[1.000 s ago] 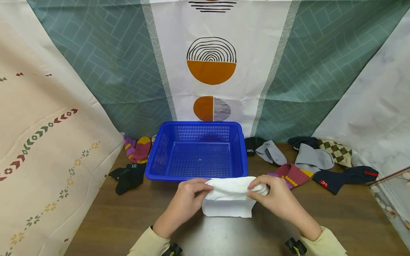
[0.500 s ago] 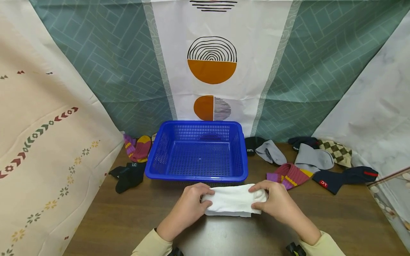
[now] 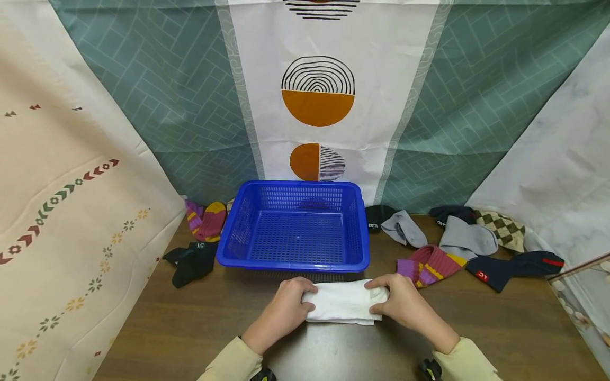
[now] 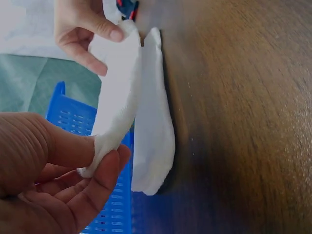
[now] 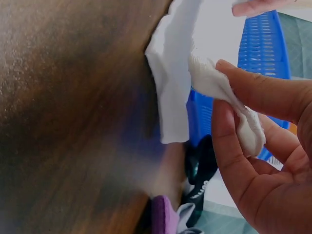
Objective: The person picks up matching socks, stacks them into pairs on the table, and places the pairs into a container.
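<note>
A white sock [image 3: 339, 300] is stretched sideways between both hands at the front of the blue basket. My left hand [image 3: 284, 308] pinches one end of it between thumb and fingers. The other end, partly bunched, is gripped by my right hand [image 3: 399, 300]. Below it a second white sock [image 4: 155, 131] lies flat on the table; in the left wrist view a gap shows between the two. From the head, the held sock covers most of the lower one. In the right wrist view, the lower sock's end [image 5: 173, 112] lies beside the right hand's fingers.
The blue plastic basket [image 3: 293, 266] stands just beyond the hands. To its left lie a striped maroon sock [image 3: 211, 222] and black socks [image 3: 193, 263]. On the right are grey socks [image 3: 467, 237], a purple-striped sock [image 3: 431, 265], a navy sock [image 3: 491, 271] and a checkered sock [image 3: 500, 228].
Both hands have brought the held white sock toward the person and lowered it over the second sock, which showed more a second ago. The basket and other socks have not moved.
</note>
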Demonstrator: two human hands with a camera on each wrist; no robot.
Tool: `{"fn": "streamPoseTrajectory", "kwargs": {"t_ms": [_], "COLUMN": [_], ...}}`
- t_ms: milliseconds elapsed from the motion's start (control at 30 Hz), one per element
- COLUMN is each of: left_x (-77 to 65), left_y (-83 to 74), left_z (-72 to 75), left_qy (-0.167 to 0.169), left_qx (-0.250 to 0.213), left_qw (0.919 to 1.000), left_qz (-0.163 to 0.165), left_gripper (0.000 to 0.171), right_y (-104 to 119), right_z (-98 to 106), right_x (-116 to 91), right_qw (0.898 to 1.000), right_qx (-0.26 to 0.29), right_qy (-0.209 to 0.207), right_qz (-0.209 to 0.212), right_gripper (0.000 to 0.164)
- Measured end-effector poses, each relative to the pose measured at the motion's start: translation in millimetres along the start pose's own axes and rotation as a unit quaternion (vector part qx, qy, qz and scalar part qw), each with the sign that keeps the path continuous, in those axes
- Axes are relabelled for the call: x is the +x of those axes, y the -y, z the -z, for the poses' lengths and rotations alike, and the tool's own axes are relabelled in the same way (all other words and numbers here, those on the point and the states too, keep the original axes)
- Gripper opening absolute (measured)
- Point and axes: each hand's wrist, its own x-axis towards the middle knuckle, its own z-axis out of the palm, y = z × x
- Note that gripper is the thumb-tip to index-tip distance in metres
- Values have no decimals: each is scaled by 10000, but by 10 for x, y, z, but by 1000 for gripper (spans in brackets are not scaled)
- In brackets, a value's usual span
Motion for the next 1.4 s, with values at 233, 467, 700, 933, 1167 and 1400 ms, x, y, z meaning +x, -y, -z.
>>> {"fn": "streamPoseTrajectory", "kwargs": {"t_ms": [233, 467, 700, 933, 1167, 1400], "left_x": [6, 34, 43, 49, 73, 68], "left_y": [27, 59, 100, 118, 125, 167], "left_z": [-22, -34, -73, -87, -75, -142], "left_qy": [147, 306, 495, 405, 14, 90], "left_qx": [44, 19, 72, 26, 152, 208], "left_qw": [9998, 9992, 9981, 9987, 9997, 9994], "left_qz": [94, 246, 353, 314, 195, 278], "left_gripper": [25, 26, 29, 25, 23, 22], "right_y": [-4, -12, -35, -65, -72, -135], "right_z": [-79, -123, -162, -186, -154, -211], "right_x": [17, 45, 60, 64, 75, 79], "right_qw": [9996, 9987, 9985, 9986, 9990, 9988], "right_qx": [55, -40, -182, -303, -239, -386], "right_qy": [75, 48, 6, -100, -219, -169], "right_qz": [-284, -501, -516, -429, -322, -258], "right_gripper": [37, 37, 38, 37, 34, 36]}}
